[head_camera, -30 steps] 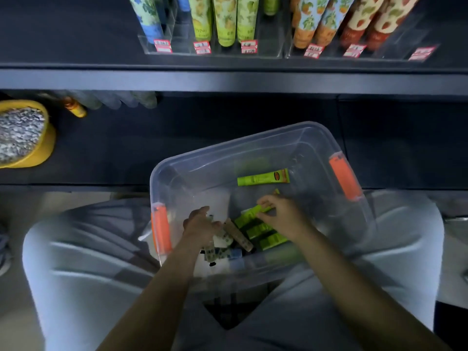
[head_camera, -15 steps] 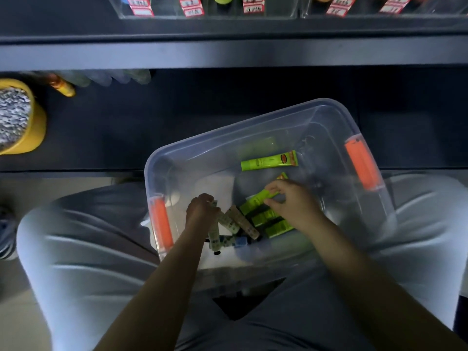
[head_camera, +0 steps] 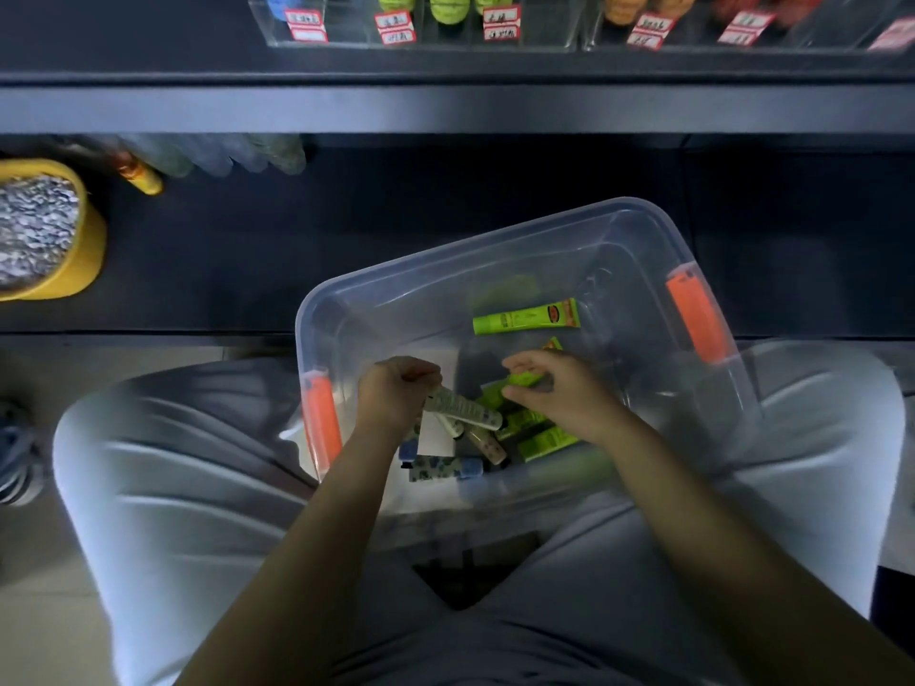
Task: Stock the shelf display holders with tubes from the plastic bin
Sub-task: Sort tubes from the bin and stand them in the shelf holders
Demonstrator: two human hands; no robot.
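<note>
Left hand (head_camera: 396,388): forearm enters from lower centre, wrist bent down into the plastic bin (head_camera: 445,262), fingers curled shut. Grip is closed around one end of a pale patterned tube (head_camera: 463,408), which sticks out to the right and slightly down, lifted above the pile.

Right hand (head_camera: 559,388): forearm comes in from lower right, palm down, fingers bent and pressing on a bright green tube (head_camera: 515,381). Thumb side faces left. Whether the grip has fully pinched that tube or only rests on it, cannot tell; motion blur at the fingertips.

Bin sits tilted on the person's lap, between two light-trousered knees, its far rim near the dark lower shelf (head_camera: 247,250). Orange latches: one at the left rim (head_camera: 322,418) just beside the left wrist, one at the right rim (head_camera: 695,314) well apart from the right hand.

Contents: a lone green tube with orange end (head_camera: 525,316) lies flat toward the far wall, clear of both hands. More green tubes (head_camera: 549,445) under the right palm. A blue-patterned tube (head_camera: 445,470) and a beige tube (head_camera: 487,445) lie at the near wall below the left hand. Far left half of the bin floor is bare.

Above, clear display holders (head_camera: 421,39) on the upper shelf, with red-bordered price tags (head_camera: 396,27) on their front; only tube bottoms show. Yellow tub (head_camera: 84,250) of grey grit on the lower shelf, far left.
</note>
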